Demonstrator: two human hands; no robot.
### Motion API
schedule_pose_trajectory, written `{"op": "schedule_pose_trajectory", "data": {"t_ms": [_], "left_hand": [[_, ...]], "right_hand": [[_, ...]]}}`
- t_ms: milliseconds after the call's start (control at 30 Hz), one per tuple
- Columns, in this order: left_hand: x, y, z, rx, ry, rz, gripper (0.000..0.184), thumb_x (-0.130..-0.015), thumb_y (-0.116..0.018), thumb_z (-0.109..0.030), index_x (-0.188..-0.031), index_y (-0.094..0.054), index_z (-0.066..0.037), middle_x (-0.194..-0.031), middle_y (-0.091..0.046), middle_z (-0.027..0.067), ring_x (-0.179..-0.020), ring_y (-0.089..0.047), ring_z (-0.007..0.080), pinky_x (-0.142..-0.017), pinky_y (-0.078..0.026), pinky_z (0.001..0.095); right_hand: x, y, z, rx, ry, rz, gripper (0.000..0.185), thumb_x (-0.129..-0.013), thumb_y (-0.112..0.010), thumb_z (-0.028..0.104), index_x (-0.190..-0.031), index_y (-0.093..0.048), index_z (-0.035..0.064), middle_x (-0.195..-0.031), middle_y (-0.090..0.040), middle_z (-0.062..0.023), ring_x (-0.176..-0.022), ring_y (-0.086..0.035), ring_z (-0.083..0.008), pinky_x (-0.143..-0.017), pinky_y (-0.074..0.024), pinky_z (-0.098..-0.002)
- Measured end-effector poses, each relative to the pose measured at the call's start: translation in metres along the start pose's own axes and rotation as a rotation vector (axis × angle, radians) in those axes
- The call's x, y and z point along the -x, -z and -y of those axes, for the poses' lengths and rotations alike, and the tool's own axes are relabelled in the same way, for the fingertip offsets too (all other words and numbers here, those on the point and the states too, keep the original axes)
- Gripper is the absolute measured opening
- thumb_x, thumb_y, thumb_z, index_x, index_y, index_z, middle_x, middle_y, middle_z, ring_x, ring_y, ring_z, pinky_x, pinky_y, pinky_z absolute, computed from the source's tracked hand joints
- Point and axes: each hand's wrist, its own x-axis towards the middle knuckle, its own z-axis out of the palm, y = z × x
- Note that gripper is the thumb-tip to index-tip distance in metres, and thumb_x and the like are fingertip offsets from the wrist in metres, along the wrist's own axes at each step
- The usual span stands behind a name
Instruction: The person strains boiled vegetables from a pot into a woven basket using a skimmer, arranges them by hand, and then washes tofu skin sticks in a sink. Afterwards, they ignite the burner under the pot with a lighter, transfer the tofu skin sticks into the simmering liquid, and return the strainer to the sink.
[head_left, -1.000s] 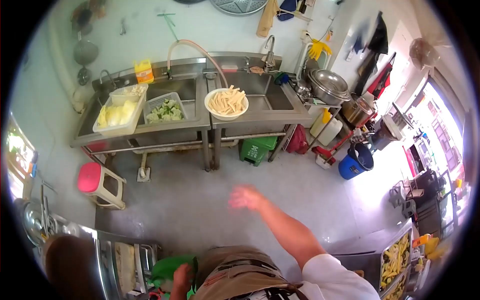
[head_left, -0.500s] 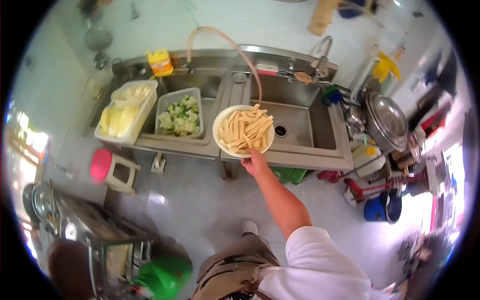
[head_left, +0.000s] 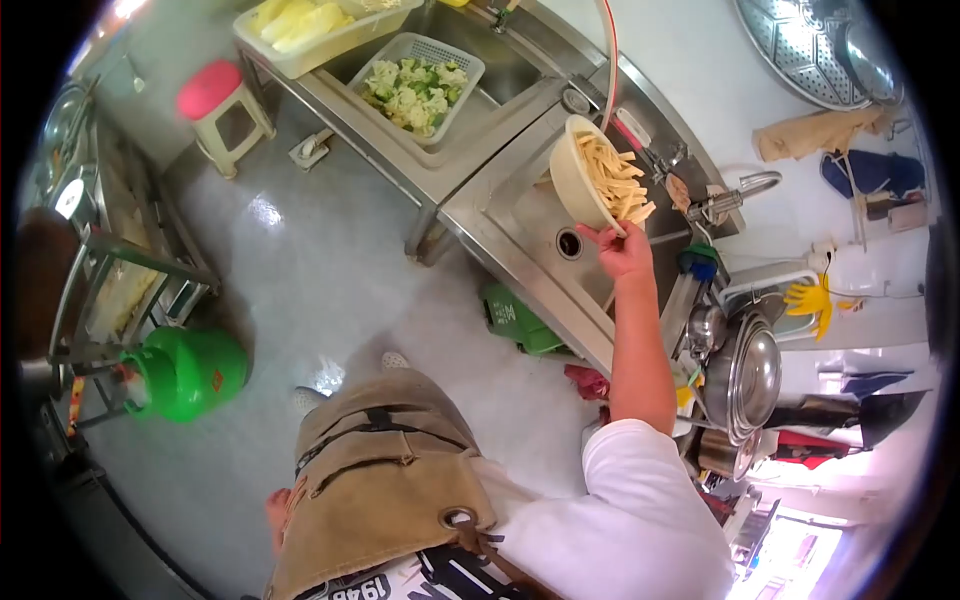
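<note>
A cream bowl (head_left: 573, 178) of pale cut strips (head_left: 612, 178) is tilted over the right-hand sink (head_left: 530, 215), its open side turned toward the wall. My right hand (head_left: 626, 250) grips the bowl's near rim. At the lower left, my left hand (head_left: 278, 510) hangs beside the brown apron (head_left: 370, 530); its fingers are mostly hidden. Cut cauliflower and greens (head_left: 415, 95) lie in a white basket (head_left: 468, 68) at the left-hand sink. Farther left, a white tub (head_left: 292, 62) holds yellow-white vegetables.
A pink-topped stool (head_left: 210, 90) stands at the upper left. Below it is a green gas cylinder (head_left: 200, 372) by a metal rack. A green bin (head_left: 520, 322) sits under the sink edge. Metal pots (head_left: 752, 380), a faucet (head_left: 725, 202) and yellow gloves (head_left: 812, 300) are on the right.
My right hand, empty a second ago, took hold of the bowl's rim. Since then the bowl has moved off the counter's front edge, over the sink, and tipped. The view has turned.
</note>
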Motion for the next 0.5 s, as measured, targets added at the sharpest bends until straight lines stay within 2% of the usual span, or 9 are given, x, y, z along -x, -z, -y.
{"op": "schedule_pose_trajectory", "data": {"t_ms": [33, 133, 200, 233, 300, 333, 400, 467, 500], "left_hand": [[0.003, -0.003, -0.006, -0.006, 0.029, -0.047, 0.036, -0.08, -0.058, -0.03, -0.1, -0.064, -0.001, -0.09, -0.067, 0.0145, -0.082, -0.063, 0.0273, -0.077, -0.048, 0.0382], [0.033, -0.005, -0.024, -0.075, 0.083, -0.131, 0.035, -0.079, -0.057, -0.029, -0.094, -0.067, 0.001, -0.094, -0.067, 0.0176, -0.086, -0.063, 0.0267, -0.08, -0.048, 0.0363], [0.037, -0.01, -0.039, -0.166, 0.035, -0.139, 0.036, -0.079, -0.056, -0.029, -0.095, -0.067, 0.001, -0.095, -0.066, 0.0187, -0.088, -0.062, 0.0279, -0.081, -0.047, 0.0365], [0.03, -0.012, -0.031, -0.124, 0.047, -0.142, 0.036, -0.079, -0.055, -0.029, -0.094, -0.067, 0.001, -0.095, -0.066, 0.0187, -0.089, -0.062, 0.0282, -0.081, -0.047, 0.0367], [0.021, -0.01, -0.009, -0.051, 0.083, -0.141, 0.035, -0.079, -0.055, -0.029, -0.093, -0.068, 0.0, -0.096, -0.066, 0.0188, -0.092, -0.062, 0.0287, -0.081, -0.047, 0.0371], [0.024, -0.011, -0.01, -0.085, 0.061, -0.128, 0.034, -0.08, -0.054, -0.028, -0.093, -0.067, 0.0, -0.096, -0.066, 0.0186, -0.091, -0.062, 0.0285, -0.08, -0.047, 0.0372], [0.027, -0.014, -0.032, -0.145, 0.01, -0.108, 0.032, -0.08, -0.053, -0.026, -0.093, -0.067, 0.0, -0.095, -0.066, 0.0181, -0.09, -0.062, 0.0279, -0.078, -0.047, 0.0374], [0.048, -0.025, -0.101, -0.539, -0.374, -0.115, 0.029, -0.081, -0.053, -0.023, -0.092, -0.065, 0.001, -0.088, -0.066, 0.0154, -0.081, -0.061, 0.0245, -0.073, -0.047, 0.0359], [0.053, -0.026, -0.107, -0.484, -0.34, -0.091, 0.027, -0.081, -0.053, -0.022, -0.092, -0.063, 0.002, -0.084, -0.065, 0.0135, -0.076, -0.06, 0.0227, -0.069, -0.047, 0.0348]], "right_hand": [[0.001, -0.01, 0.004, -0.013, 0.001, -0.001, 0.04, -0.087, -0.037, 0.003, -0.127, -0.036, -0.0047, -0.117, -0.037, -0.0442, -0.081, -0.056, -0.036, -0.042, -0.0464, -0.0167], [0.022, -0.023, 0.014, -0.053, -0.042, -0.013, 0.044, -0.091, -0.034, 0.009, -0.134, -0.032, 0.0008, -0.125, -0.022, -0.0507, -0.055, -0.051, -0.0092, -0.045, -0.046, -0.0158], [0.013, -0.015, 0.026, -0.009, -0.007, 0.019, 0.043, -0.091, -0.035, 0.008, -0.132, -0.032, -0.0025, -0.126, -0.023, -0.0485, -0.074, -0.051, -0.0231, -0.045, -0.0469, -0.0166], [0.011, -0.013, 0.03, 0.002, 0.011, 0.009, 0.041, -0.089, -0.037, 0.006, -0.128, -0.034, -0.0067, -0.124, -0.026, -0.0482, -0.091, -0.05, -0.0362, -0.044, -0.048, -0.017], [0.016, -0.013, 0.032, -0.005, 0.023, -0.005, 0.039, -0.088, -0.038, 0.004, -0.124, -0.036, -0.0108, -0.122, -0.03, -0.0471, -0.109, -0.048, -0.0498, -0.042, -0.0488, -0.0173], [0.02, -0.014, 0.033, -0.022, 0.017, -0.003, 0.039, -0.088, -0.038, 0.004, -0.124, -0.036, -0.0108, -0.123, -0.031, -0.0462, -0.109, -0.048, -0.0504, -0.042, -0.0485, -0.0171], [0.026, -0.022, 0.033, 0.004, 0.027, 0.009, 0.039, -0.089, -0.038, 0.005, -0.126, -0.035, -0.008, -0.123, -0.03, -0.0467, -0.095, -0.051, -0.0409, -0.043, -0.0471, -0.0165], [0.034, -0.024, 0.031, 0.09, 0.064, 0.015, 0.041, -0.092, -0.036, 0.008, -0.131, -0.035, -0.0025, -0.124, -0.026, -0.0493, -0.067, -0.059, -0.0209, -0.044, -0.045, -0.0154], [0.037, -0.015, 0.033, 0.103, 0.076, -0.025, 0.04, -0.089, -0.038, 0.006, -0.127, -0.035, -0.0053, -0.123, -0.03, -0.0474, -0.079, -0.056, -0.0309, -0.043, -0.0458, -0.0158]]}}
